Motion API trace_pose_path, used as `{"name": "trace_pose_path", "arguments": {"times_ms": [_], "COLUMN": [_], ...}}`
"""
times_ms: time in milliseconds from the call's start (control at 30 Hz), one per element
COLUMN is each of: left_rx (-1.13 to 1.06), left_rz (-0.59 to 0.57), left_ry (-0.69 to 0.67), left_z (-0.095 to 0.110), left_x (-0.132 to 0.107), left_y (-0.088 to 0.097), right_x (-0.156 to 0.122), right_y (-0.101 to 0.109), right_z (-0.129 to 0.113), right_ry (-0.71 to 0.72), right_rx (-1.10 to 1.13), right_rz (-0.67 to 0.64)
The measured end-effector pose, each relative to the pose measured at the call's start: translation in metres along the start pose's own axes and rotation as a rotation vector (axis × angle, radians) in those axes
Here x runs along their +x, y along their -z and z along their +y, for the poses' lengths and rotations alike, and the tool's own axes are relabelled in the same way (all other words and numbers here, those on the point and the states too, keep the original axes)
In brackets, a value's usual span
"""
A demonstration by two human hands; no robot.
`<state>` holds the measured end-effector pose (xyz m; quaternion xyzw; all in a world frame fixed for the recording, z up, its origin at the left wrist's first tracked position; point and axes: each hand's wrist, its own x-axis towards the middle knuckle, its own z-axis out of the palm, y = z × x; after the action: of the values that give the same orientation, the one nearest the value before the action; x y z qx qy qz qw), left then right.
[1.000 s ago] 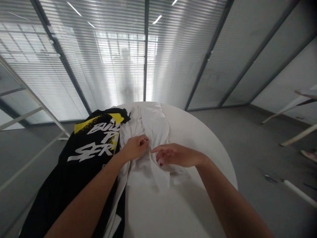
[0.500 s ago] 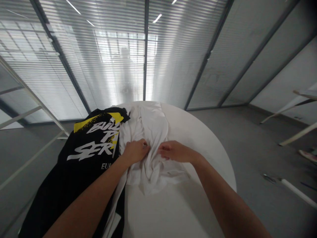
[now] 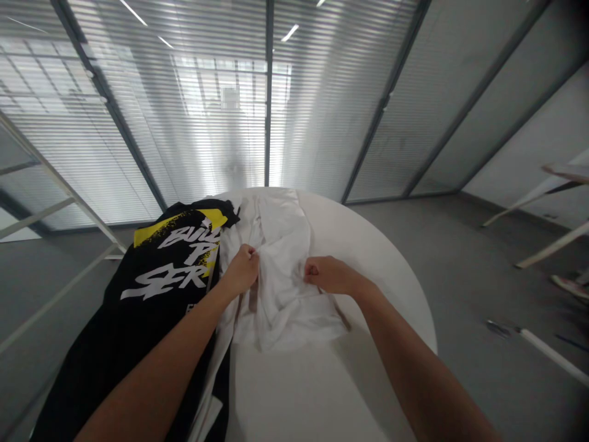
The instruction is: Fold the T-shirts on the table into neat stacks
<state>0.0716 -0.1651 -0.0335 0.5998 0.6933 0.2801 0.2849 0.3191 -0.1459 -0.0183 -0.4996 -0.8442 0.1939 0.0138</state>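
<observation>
A white cloth garment [image 3: 285, 288] lies wrinkled on the round white table [image 3: 381, 264]; its exact kind cannot be made out. On its left side my left hand [image 3: 242, 270] is closed, pinching the fabric. My right hand [image 3: 327, 274] grips the opposite edge with fingers curled in. Between the two hands the cloth is drawn out sideways, with soft folds running down toward its near hem. A black garment [image 3: 151, 325] with white lettering and a yellow print lies to the left, partly under my left forearm and hanging over the table's side.
Glass partitions with blinds [image 3: 221, 135] stand behind the table. A white metal frame [image 3: 59, 184] rises at the left. On the floor at the right are a white pole [image 3: 552, 356] and table legs [image 3: 552, 248].
My hands have moved apart, the left one leftward and the right one slightly rightward. The bunched white cloth between them has spread wider and flatter. My right fingers have closed.
</observation>
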Motion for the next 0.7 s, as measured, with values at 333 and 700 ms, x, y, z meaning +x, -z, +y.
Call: {"name": "trace_pose_path", "arguments": {"times_ms": [333, 700], "left_rx": [-0.239, -0.019], "left_rz": [-0.284, -0.390], "left_ry": [0.279, 0.043], "left_z": [0.014, 0.003], "left_x": [-0.015, -0.016], "left_y": [0.018, 0.006], "right_x": [-0.007, -0.008], "right_y": [0.007, 0.008], "right_z": [0.003, 0.007], "right_ry": [0.087, 0.063], "right_rx": [0.081, 0.020], "right_rz": [-0.109, -0.094]}}
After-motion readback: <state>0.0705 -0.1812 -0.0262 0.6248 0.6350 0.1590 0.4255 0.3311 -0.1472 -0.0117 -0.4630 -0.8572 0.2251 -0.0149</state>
